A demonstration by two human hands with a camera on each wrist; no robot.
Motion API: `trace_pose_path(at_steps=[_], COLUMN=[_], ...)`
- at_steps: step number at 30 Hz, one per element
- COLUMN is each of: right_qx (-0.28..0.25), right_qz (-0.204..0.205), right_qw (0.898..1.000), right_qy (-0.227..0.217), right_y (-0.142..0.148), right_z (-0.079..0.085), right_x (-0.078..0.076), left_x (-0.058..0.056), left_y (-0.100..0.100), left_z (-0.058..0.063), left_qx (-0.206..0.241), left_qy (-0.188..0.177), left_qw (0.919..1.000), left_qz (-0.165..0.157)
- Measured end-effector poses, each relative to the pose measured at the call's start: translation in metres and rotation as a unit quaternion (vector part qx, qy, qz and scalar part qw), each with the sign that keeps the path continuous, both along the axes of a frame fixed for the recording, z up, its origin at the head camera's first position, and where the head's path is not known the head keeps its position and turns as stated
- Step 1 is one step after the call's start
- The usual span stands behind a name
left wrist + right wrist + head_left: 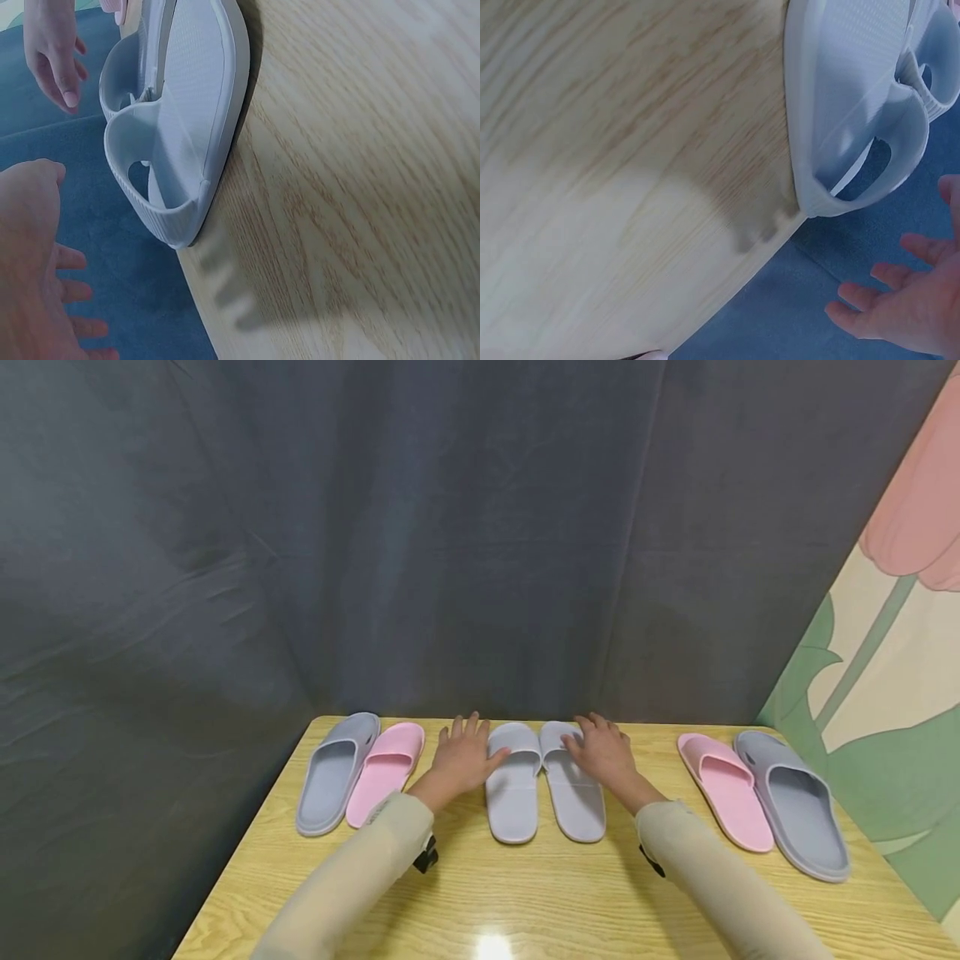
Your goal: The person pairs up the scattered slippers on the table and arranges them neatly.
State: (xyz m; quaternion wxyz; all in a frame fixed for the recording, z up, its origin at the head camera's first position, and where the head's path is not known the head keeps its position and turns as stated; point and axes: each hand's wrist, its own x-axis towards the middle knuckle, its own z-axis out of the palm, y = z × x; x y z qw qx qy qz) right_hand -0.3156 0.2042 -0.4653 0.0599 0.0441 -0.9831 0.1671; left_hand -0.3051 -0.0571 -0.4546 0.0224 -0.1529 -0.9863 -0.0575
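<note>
Two pale grey slippers, the left one (512, 806) and the right one (578, 806), lie side by side at the table's middle, toes toward the back edge, their straps meeting. My left hand (461, 756) hovers just left of the pair with fingers spread and thumb overlapping the left strap in the head view. Over the right slipper's outer side is my right hand (604, 752), its fingers extended. Both wrist views show a gap between the hand and the nearest slipper, with the left palm (30, 247) and right palm (922, 307) holding nothing.
At the left of the wooden table (480, 893) lie a darker grey slipper (327, 785) and a pink slipper (375, 789). Another pink slipper (731, 802) and darker grey slipper (806, 818) lie at the right. A dark curtain (480, 543) hangs behind the back edge.
</note>
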Motion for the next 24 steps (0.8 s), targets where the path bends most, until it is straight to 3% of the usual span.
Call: trace_pose_path(at_steps=[13, 24], right_qx=[-0.002, 0.007], right_qz=[-0.006, -0.019], right_qw=[1.0, 1.0], right_qy=[0.009, -0.001], right_y=[0.015, 0.026], right_z=[0.004, 0.006], right_x=[0.004, 0.007], left_x=[0.003, 0.002], left_y=[-0.014, -0.022], left_z=[0.001, -0.006], left_qx=[0.008, 0.017], left_qy=[-0.005, 0.019], left_qw=[1.0, 0.9997], left_qz=[0.003, 0.0])
